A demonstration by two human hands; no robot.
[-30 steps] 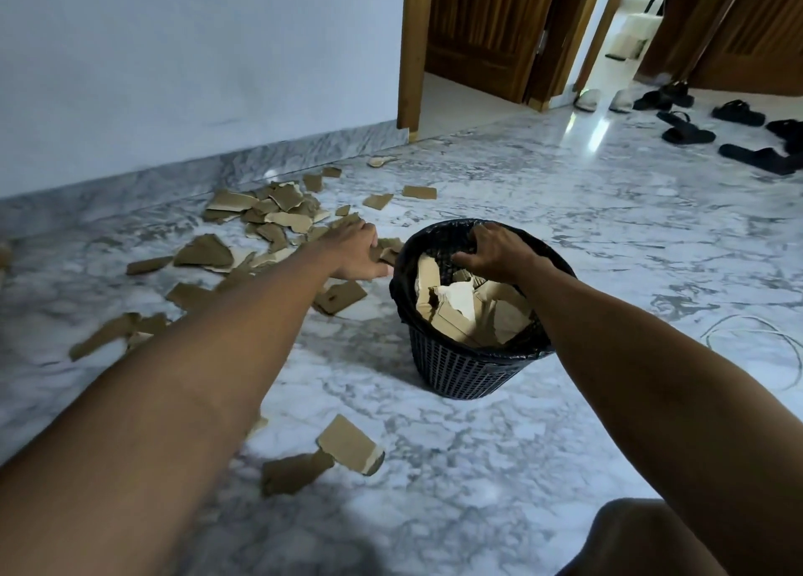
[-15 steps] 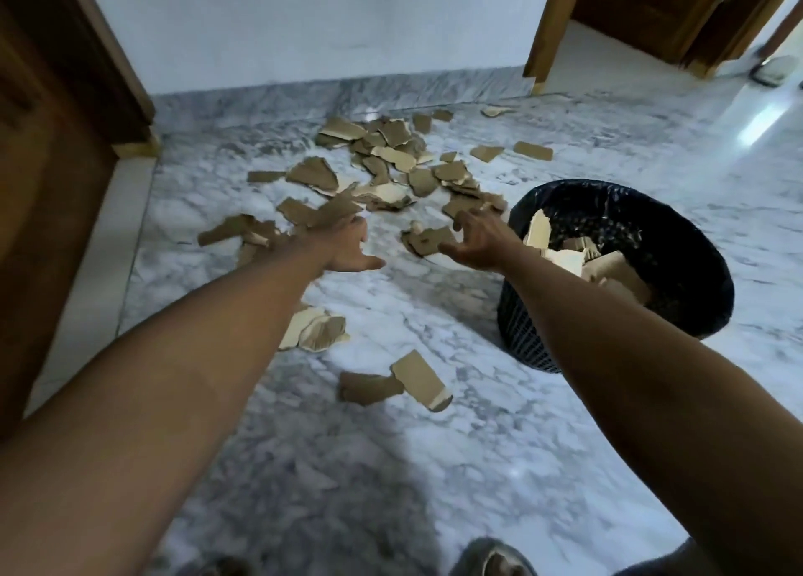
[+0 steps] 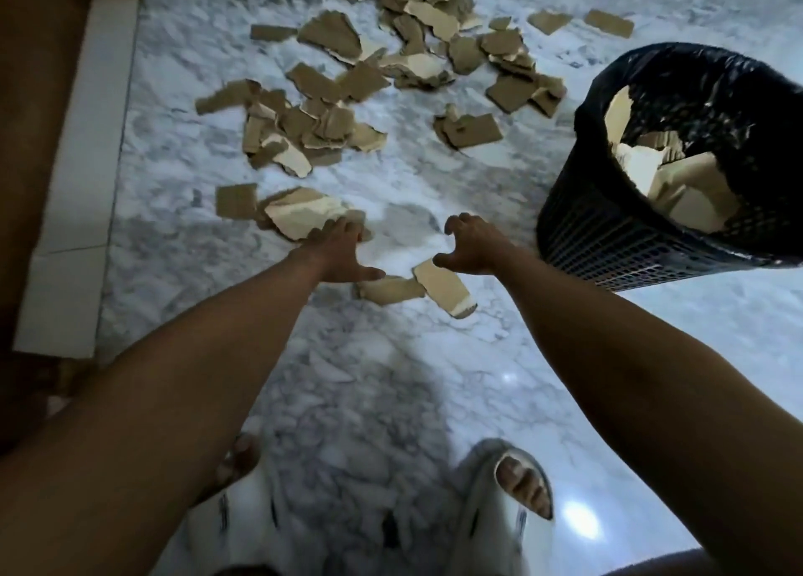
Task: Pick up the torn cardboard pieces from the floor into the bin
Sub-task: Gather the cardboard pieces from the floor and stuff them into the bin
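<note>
Torn brown cardboard pieces (image 3: 404, 49) lie scattered over the marble floor, thickest at the top of the view. A black mesh bin (image 3: 617, 236) stands at the right with cardboard pieces (image 3: 682, 188) inside. My left hand (image 3: 339, 249) reaches down with fingers spread, its fingertips over a pale torn piece (image 3: 300, 214). My right hand (image 3: 471, 245) hovers with fingers curled apart, empty, just above two pieces (image 3: 443, 286) lying between both hands. The bin is a short way right of my right hand.
A wooden door frame with a white sill (image 3: 82, 175) runs along the left. My feet in white slippers (image 3: 499, 514) stand at the bottom. Bare marble floor (image 3: 382, 380) lies between my feet and the pieces.
The view has tilted down toward the floor. Both hands have dropped lower and nearer, from beside the far pieces to the closest ones. My right hand has moved away from the bin.
</note>
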